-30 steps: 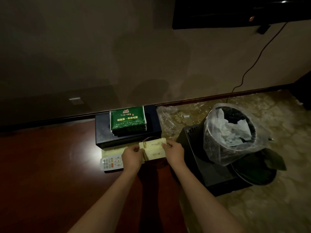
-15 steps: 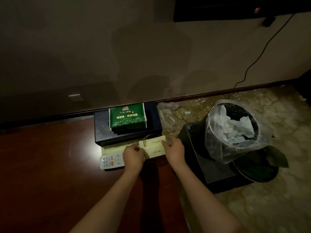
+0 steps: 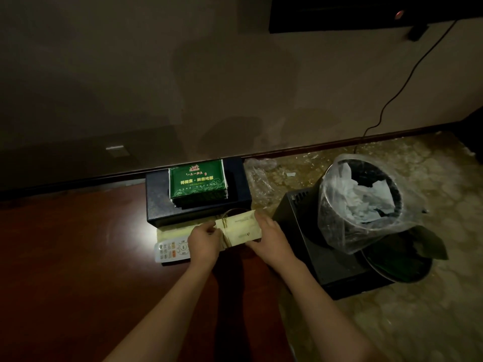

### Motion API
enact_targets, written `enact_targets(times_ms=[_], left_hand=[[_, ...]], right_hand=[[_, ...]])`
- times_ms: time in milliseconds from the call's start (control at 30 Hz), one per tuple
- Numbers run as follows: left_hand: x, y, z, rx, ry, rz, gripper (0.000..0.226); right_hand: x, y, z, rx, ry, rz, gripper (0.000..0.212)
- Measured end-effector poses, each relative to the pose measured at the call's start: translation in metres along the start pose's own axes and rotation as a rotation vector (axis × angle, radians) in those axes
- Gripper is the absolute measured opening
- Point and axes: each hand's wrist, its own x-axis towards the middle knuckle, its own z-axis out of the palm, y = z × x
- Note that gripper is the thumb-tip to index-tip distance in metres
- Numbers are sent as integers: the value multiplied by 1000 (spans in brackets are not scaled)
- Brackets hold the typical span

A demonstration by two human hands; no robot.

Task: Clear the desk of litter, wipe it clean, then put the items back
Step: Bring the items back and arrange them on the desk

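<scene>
Reddish-brown glossy desk point(image 3: 78, 257). Dark navy box point(image 3: 159, 205), green tissue pack point(image 3: 197, 181) on top with white-gold lettering and swirl pattern. Pale yellow paper bundle point(image 3: 243, 228). White remote point(image 3: 170, 249), orange and grey buttons. Black bin point(image 3: 366, 205), clear liner, white crumpled paper inside. Beige mottled floor point(image 3: 392, 322).

Both arms extended; left hand point(image 3: 204, 240) and right hand point(image 3: 271, 237) fingers curled, gripping.

two bare forearms point(image 3: 167, 304), no sleeves, no jewellery
</scene>
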Motion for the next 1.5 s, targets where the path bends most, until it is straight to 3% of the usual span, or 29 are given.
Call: enact_targets(times_ms=[200,367,500,800,1033,1333,1500], left_hand=[[-1,3,-6,-17,-21,27,33],[-21,1,-24,10,-11,88,37],[-49,7,-36,220,-82,229,33],[-132,6,-41,625,-153,569,28],[-166,-17,-61,753,-227,715,33],[-209,-39,-76,820,-423,955,37],[-266,-52,-55,876,-586,1103,31]], right_hand=[[-3,0,-1,29,22,1,80],[-27,-3,-10,51,121,5,65],[-54,-9,-15,8,184,9,51],[-131,-22,-9,-109,208,-3,45],[-188,-27,5,-133,233,122,42],[-271,-55,57,-68,415,318,42],[-351,-41,88,21,540,541,39]])
